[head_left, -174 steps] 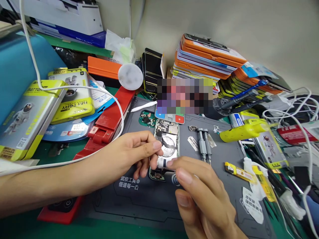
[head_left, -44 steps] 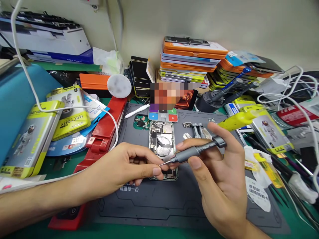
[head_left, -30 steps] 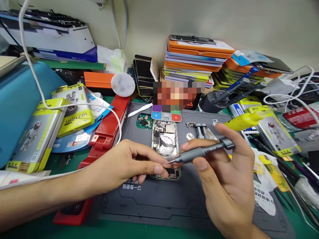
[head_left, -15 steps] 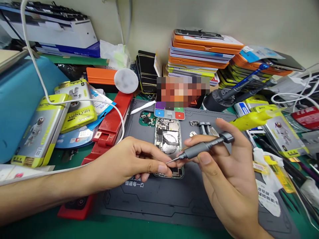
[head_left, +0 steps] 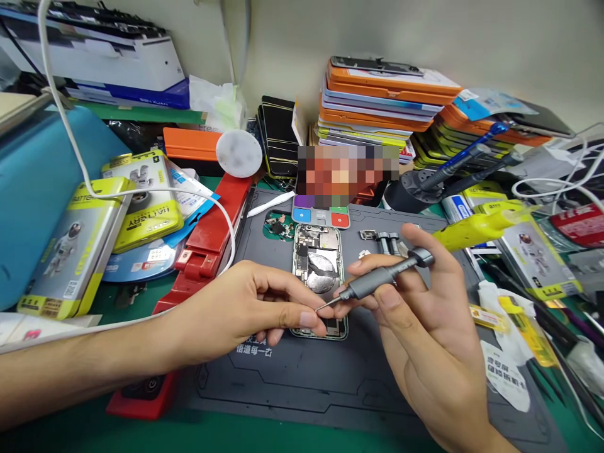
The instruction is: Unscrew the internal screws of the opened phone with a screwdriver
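My right hand (head_left: 425, 340) is closed round a grey precision screwdriver (head_left: 370, 283), its cap near my index finger and its thin tip pointing left and down. My left hand (head_left: 264, 308) is closed in a pinch at that tip. Whatever lies between its fingertips, if anything, is too small or hidden to make out. Beneath both hands, an opened phone (head_left: 325, 242) lies on a grey work mat (head_left: 292, 390), its inner parts and a round silvery patch showing. My fingers cover part of its lower half.
A magnetic screw pad (head_left: 302, 216) and a green circuit board (head_left: 278, 225) lie behind. Red clamp-like equipment (head_left: 207, 239) and battery boxes (head_left: 70, 251) stand left. At right are a screwdriver holder (head_left: 413, 189), a yellow tube (head_left: 472, 229) and loose tools. Stacked boxes (head_left: 382, 94) line the wall.
My right hand and the screwdriver have shifted slightly, with the screwdriver's cap a little left and lower. My left hand keeps its pinch in nearly the same place.
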`<state>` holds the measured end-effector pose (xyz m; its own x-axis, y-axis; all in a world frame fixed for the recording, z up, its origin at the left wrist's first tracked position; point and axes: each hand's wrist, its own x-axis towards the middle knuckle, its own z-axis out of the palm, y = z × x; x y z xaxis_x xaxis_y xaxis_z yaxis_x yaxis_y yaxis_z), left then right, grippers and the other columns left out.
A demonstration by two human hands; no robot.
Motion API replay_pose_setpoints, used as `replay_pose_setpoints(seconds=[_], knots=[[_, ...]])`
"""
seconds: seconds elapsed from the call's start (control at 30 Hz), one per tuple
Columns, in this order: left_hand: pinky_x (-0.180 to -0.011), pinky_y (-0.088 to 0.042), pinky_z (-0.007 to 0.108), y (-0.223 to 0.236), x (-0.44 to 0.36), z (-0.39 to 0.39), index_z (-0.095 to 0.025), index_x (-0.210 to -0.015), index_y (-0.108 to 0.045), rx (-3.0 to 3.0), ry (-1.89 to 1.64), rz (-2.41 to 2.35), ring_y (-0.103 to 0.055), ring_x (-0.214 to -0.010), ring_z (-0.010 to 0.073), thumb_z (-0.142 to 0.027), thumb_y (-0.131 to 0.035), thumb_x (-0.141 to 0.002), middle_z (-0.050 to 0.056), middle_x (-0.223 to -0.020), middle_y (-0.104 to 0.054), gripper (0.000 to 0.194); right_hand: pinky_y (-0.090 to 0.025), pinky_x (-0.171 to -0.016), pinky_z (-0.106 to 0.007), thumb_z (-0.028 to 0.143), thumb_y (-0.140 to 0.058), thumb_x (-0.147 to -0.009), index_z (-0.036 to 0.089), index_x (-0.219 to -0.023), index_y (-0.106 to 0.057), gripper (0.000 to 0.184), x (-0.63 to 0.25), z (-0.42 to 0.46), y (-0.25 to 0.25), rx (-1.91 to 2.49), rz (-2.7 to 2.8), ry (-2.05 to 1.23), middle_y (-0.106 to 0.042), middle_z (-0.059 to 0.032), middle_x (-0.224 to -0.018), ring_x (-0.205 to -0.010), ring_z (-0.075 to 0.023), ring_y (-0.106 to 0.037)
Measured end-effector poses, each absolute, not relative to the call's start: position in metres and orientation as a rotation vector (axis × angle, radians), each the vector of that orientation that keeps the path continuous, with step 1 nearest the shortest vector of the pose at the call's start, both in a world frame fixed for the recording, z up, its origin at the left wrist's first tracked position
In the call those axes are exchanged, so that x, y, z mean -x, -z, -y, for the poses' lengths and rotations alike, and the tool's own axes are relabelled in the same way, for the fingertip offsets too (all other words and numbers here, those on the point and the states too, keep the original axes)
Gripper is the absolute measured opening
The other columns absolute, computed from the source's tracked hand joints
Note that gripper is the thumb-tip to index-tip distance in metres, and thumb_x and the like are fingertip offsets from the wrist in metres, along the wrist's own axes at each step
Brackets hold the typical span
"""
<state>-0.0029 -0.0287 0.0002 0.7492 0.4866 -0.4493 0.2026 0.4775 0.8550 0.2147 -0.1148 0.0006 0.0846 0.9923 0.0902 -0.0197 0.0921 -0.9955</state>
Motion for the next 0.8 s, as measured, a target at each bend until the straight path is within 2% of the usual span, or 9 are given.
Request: replay_pose_setpoints(seconds=[0.2,0.43,0.8], knots=[[-0.063,-0.047,0.013,-0.0001,0.0029,0.0297,-0.030,-0.110,-0.090,-1.082,-0.203,-0.718,-0.062,-0.075,0.0073,-0.048,-0.086,-0.098,0.000,-0.103,-0.085,0.022,-0.067,-0.086,-0.010,0.038,-0.056,-0.112,0.026,-0.159,-0.022,0.059,-0.2154,0.1159,-0.0007,1.208,1.188,-1.049,-0.055,-0.0061,-0.120,-0.102,-0.0021,-0.069],[-0.062,-0.045,0.014,-0.0005,0.0021,0.0305,-0.031,-0.109,-0.091,-1.078,-0.202,-0.715,-0.056,-0.068,0.0056,-0.045,-0.085,-0.099,0.000,-0.101,-0.084,0.018,-0.067,-0.087,-0.009,0.033,-0.056,-0.113,0.026,-0.157,-0.022,0.056,-0.2155,0.1124,-0.0010,1.139,1.176,-1.107,-0.056,-0.0048,-0.118,-0.099,-0.0012,-0.070],[-0.061,-0.045,0.015,-0.0007,0.0026,0.0298,-0.030,-0.107,-0.091,-1.080,-0.197,-0.714,-0.057,-0.067,0.0059,-0.045,-0.086,-0.098,0.001,-0.101,-0.085,0.019,-0.068,-0.089,-0.009,0.032,-0.052,-0.116,0.026,-0.158,-0.022,0.052,-0.2171,0.1149,-0.0001,1.124,1.204,-1.110,-0.056,-0.0053,-0.120,-0.102,-0.0008,-0.070]])
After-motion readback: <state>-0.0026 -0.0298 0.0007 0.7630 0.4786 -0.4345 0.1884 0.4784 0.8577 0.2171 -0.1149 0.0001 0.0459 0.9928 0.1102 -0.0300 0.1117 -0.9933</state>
